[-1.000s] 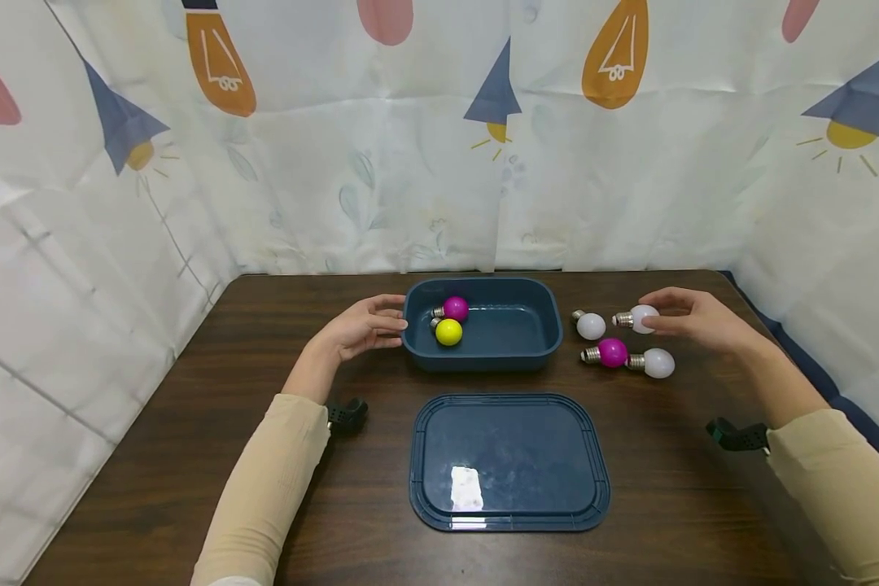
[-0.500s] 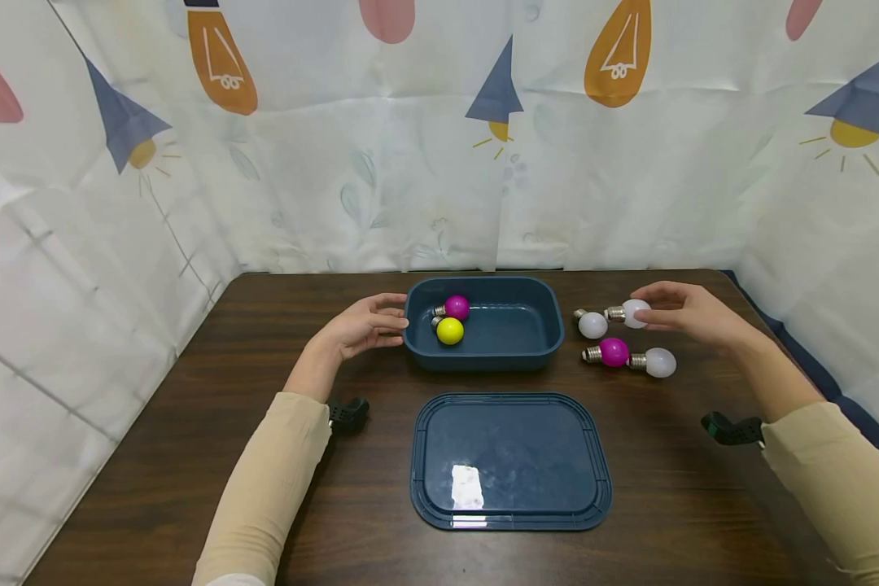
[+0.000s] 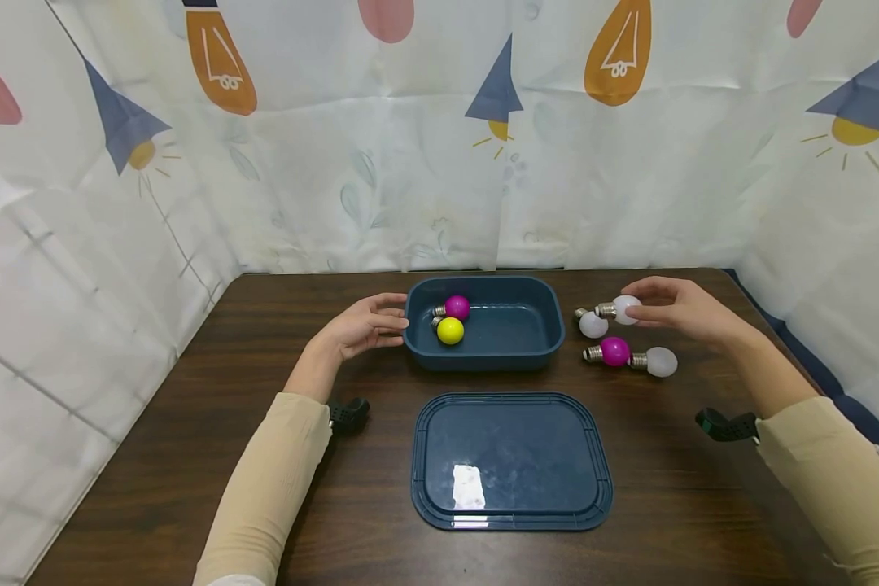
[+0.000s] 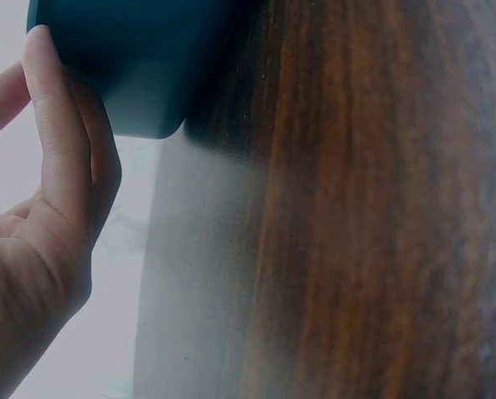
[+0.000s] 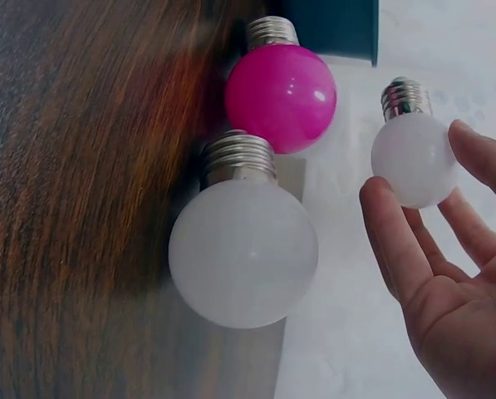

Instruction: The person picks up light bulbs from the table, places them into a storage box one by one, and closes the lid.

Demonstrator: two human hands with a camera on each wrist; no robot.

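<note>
The left grip (image 3: 360, 327) relaxed, the right grip (image 3: 684, 308) pinches a white bulb (image 5: 414, 158), likely light and fragile, best held by its globe (image 3: 623, 309).

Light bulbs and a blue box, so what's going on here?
A person's right hand holds up a white bulb right of the blue box, while the left hand touches the box's left end. Inside lie a magenta bulb and a yellow bulb. Two more white bulbs and another magenta bulb lie on the table; a flat lid lies in front.
</note>
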